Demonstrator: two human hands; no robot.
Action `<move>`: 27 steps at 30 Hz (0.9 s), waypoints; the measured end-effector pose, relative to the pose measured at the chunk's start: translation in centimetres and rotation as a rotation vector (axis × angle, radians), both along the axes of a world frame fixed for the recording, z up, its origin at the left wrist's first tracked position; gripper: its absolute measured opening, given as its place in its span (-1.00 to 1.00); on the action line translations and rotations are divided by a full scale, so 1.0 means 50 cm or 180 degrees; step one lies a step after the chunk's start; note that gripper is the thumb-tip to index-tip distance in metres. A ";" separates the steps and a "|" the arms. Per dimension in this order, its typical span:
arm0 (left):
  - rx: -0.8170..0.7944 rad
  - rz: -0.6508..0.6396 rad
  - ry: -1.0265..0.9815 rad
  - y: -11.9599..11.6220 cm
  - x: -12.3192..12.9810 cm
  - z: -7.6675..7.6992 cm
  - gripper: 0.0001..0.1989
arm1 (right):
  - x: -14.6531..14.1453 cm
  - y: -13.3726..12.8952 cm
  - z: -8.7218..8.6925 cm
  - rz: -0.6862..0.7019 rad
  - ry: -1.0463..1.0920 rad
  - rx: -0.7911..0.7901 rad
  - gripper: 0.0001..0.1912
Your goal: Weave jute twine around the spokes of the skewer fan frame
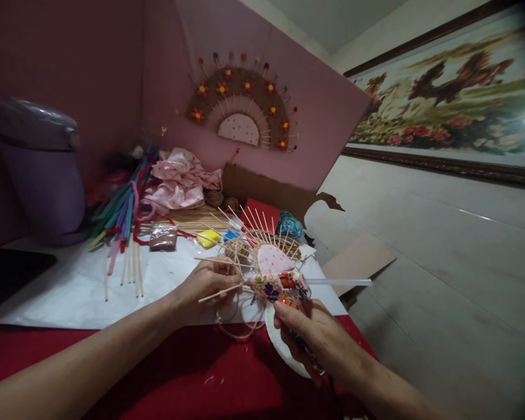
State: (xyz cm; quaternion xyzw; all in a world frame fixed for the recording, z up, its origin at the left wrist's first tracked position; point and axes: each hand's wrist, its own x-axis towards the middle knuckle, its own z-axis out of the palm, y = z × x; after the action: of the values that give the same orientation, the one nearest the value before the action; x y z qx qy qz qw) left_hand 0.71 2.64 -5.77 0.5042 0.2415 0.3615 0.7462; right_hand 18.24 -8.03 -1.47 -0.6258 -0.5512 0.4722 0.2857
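Observation:
My right hand is wrapped round a flower-patterned hot glue gun. A clear glue stick juts from its back, and its nozzle points left toward my other hand. Fingers of my left hand pinch jute twine beside the thin sticks of a fan-shaped craft piece. That piece has a pink dotted half-circle at its centre, with wooden sticks spreading outward and twine woven among them. Loose twine hangs below in loops. The exact pinch is partly hidden.
A finished-looking half-round flower decoration is on the pink board behind. Pipe cleaners, dotted pink cloth, a yellow clay packet, a brown packet and blue yarn lie around. A purple container stands left.

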 end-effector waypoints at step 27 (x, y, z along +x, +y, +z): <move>0.0034 0.0058 0.0049 -0.003 -0.001 0.005 -0.91 | -0.005 -0.002 0.010 -0.0220 0.0977 0.0694 -0.59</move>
State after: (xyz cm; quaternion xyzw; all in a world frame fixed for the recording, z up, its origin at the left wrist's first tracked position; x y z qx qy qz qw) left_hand 0.68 2.49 -5.52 0.5087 0.2499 0.3658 0.7382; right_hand 17.98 -8.12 -0.96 -0.5303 -0.5273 0.4895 0.4485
